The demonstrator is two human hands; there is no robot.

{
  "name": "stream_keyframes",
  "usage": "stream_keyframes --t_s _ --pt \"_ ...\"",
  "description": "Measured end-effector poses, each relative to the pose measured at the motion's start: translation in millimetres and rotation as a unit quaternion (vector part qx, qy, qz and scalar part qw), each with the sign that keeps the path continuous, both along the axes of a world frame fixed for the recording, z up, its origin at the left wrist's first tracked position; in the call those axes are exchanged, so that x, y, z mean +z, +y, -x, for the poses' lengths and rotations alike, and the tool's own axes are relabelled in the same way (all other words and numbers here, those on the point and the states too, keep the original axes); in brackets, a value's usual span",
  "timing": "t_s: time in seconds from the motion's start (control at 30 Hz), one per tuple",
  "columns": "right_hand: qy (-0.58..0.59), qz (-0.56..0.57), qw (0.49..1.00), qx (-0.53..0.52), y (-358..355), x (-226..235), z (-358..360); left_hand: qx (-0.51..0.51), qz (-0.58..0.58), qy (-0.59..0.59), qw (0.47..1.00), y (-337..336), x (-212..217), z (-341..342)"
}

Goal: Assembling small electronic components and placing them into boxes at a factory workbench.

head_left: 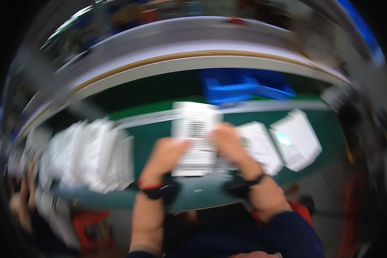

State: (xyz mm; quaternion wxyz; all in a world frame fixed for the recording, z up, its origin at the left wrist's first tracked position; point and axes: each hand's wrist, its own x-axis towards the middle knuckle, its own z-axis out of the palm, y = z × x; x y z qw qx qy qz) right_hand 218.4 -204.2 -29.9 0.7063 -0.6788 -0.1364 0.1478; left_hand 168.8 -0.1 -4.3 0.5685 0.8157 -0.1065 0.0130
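Observation:
Between my two hands I hold a flat white rectangular piece [195, 133] with dark printed lines, held upright above the table. Motion blur hides whether it is a booklet, a leaflet or a thin packet. My left hand [167, 152] is closed on its left edge, thumb on the front. On the opposite edge, my right hand [228, 142] grips it the same way. Just right of that hand lies a white flat piece [260, 146]. Beyond it is another white piece [297, 144] with a pale green bright spot.
Rows of upright white pieces [99, 155] fill the left of the green table [198, 198]. Blue bins [232, 90] stand at the back, under a long pale shelf [202, 61]. At far left are another person's arms [26, 189]; a red stool [90, 225] stands below.

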Motion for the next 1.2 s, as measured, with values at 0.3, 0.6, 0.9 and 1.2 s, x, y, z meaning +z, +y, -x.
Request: stream_keyframes --t_s 0.3,0.6,0.9,1.2 --pt "-0.046 -0.093 0.993 -0.054 16.4 24.4 26.2 0.137 -0.175 -0.29 0.931 -0.3 1.5 0.6" --pt "-0.095 -0.06 0.993 0.046 16.2 11.6 23.8 0.115 -0.165 -0.243 0.949 -11.7 14.3 4.5" --pt "-0.027 -0.191 0.981 0.013 22.7 12.9 25.8 0.125 -0.185 -0.307 0.925 -16.5 5.2 3.2" --pt "-0.262 0.017 0.965 0.01 23.7 19.7 38.3 0.114 -0.189 -0.319 0.922 -14.5 5.7 5.2"
